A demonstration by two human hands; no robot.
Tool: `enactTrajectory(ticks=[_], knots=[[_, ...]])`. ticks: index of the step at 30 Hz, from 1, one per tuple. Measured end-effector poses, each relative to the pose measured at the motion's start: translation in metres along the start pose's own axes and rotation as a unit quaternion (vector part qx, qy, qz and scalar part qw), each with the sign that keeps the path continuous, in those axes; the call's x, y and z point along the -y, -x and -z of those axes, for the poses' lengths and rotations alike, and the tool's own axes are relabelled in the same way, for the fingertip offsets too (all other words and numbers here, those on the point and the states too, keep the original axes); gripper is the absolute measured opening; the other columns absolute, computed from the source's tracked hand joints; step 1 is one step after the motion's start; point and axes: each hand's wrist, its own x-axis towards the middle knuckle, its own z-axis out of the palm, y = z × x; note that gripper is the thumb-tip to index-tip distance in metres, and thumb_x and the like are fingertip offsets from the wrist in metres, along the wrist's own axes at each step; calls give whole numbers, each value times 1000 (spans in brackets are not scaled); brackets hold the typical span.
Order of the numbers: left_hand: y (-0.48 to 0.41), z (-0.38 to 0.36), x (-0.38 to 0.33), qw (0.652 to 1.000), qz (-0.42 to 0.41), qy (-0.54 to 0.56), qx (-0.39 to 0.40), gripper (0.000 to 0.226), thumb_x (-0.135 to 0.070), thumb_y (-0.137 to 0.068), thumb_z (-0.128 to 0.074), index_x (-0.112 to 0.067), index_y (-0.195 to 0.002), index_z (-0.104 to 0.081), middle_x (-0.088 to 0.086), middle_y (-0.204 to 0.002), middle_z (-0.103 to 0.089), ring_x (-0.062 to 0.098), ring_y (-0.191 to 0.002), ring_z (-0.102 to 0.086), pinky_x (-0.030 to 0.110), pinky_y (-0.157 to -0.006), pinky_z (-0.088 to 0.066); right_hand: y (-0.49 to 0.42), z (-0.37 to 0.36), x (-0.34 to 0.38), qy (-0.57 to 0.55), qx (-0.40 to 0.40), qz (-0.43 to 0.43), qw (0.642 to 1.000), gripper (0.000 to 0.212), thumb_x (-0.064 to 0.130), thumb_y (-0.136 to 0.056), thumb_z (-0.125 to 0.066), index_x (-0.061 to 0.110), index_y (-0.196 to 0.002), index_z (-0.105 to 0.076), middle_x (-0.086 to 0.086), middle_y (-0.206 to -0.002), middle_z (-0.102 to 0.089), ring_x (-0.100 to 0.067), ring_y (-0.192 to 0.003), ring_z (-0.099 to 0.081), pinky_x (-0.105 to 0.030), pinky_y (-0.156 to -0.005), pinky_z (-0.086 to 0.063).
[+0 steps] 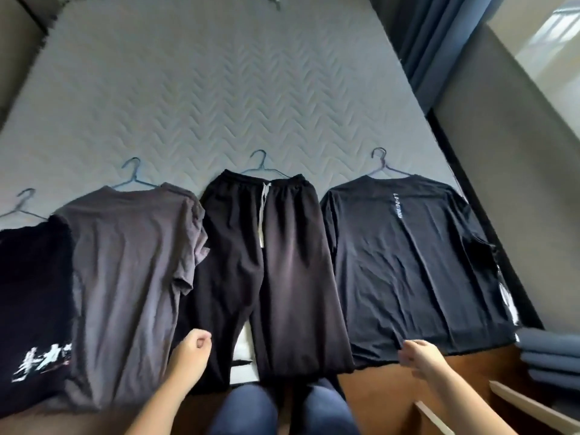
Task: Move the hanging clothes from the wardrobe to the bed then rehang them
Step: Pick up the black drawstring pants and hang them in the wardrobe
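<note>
Along the near edge of the bed [219,89], four garments are lying flat in a row, each on a wire hanger with its hook pointing toward the far edge. Starting at the left near corner, a black printed T-shirt [31,293] is lying partly under a grey T-shirt [125,277]. Next, black trousers [282,262] with a pale drawstring [263,211] are touching the grey sleeve. A black long-sleeved top [408,262] is reaching toward the right edge. Both the trousers and the tops are hanging over the near edge.

The left hand [191,346] is hovering over the trousers' left leg, just beside the grey hem, its fingers curling into a loose fist with nothing showing inside. The right hand [420,356] is blurring at the long-sleeved top's hem; I cannot tell whether it is pinching the cloth.

Beyond the right near corner, a stack of folded grey-blue cloth [549,353] is sitting, and a blue curtain [433,42] is hanging past the far right corner.
</note>
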Motion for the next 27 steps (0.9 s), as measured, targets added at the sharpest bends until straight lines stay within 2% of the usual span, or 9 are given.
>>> enactTrajectory(ticks=[4,6,9,13,16,18,21,24,27], knots=[[-27,9,-27,999,13,-22,-40,15,-13,-88,-51,-11,-98,-62,11,-104,-64,30,-103,-59,33,-82,-41,-32,-41,64,56,36,41,997,20,11,-92,-43,2,-106,-55,-7,-72,-56,-21,-57,-47,-21,-48,-27],[-55,14,-39,999,12,-25,-42,18,-12,-89,-50,-8,-103,-60,12,-106,-64,29,-103,-59,33,-81,-41,-46,-68,93,79,42,57,994,21,12,-90,-46,2,-105,-57,-6,-73,-59,-20,-56,-49,-19,-46,-31],[-111,20,-60,999,-5,-16,-51,19,-11,-88,-51,-6,-105,-58,14,-109,-64,29,-101,-60,35,-85,-44,-68,-112,140,111,46,104,987,19,10,-88,-48,3,-102,-60,-4,-71,-61,-17,-57,-51,-22,-52,-38],[-196,18,-95,995,-50,-54,-71,24,-16,-88,-53,-7,-110,-57,10,-115,-60,28,-107,-56,34,-87,-41,-107,-160,210,172,31,180,968,21,14,-87,-52,8,-106,-58,-8,-92,-66,-23,-81,-61,-31,-75,-45],[-259,13,-121,985,-99,-98,-99,29,-16,-87,-57,-4,-112,-56,14,-117,-58,31,-112,-52,39,-93,-41,-138,-190,266,220,16,227,949,28,18,-88,-52,10,-114,-56,-7,-102,-64,-23,-95,-60,-31,-81,-42],[-297,11,-134,976,-126,-136,-117,35,-17,-86,-58,-2,-117,-54,14,-123,-57,32,-116,-50,42,-95,-40,-155,-208,302,240,4,261,935,35,18,-89,-52,8,-123,-51,-10,-117,-62,-25,-107,-57,-32,-88,-40],[-345,8,-146,956,-164,-198,-139,46,-19,-83,-63,0,-123,-51,18,-131,-51,36,-121,-47,46,-97,-39,-183,-234,345,262,-19,314,913,44,19,-89,-54,6,-129,-45,-14,-129,-54,-28,-117,-52,-36,-97,-39],[-381,2,-141,947,-157,-244,-139,57,-23,-80,-66,0,-128,-47,23,-136,-45,39,-127,-42,49,-101,-37,-210,-255,374,325,-33,327,887,54,25,-88,-57,6,-135,-39,-16,-135,-47,-30,-122,-47,-39,-101,-37],[-403,-4,-129,958,-110,-244,-100,64,-33,-84,-60,-9,-138,-35,17,-147,-33,33,-133,-33,43,-104,-33,-231,-274,385,373,-28,289,881,60,31,-85,-60,2,-132,-39,-20,-134,-45,-34,-123,-45,-40,-101,-37]])
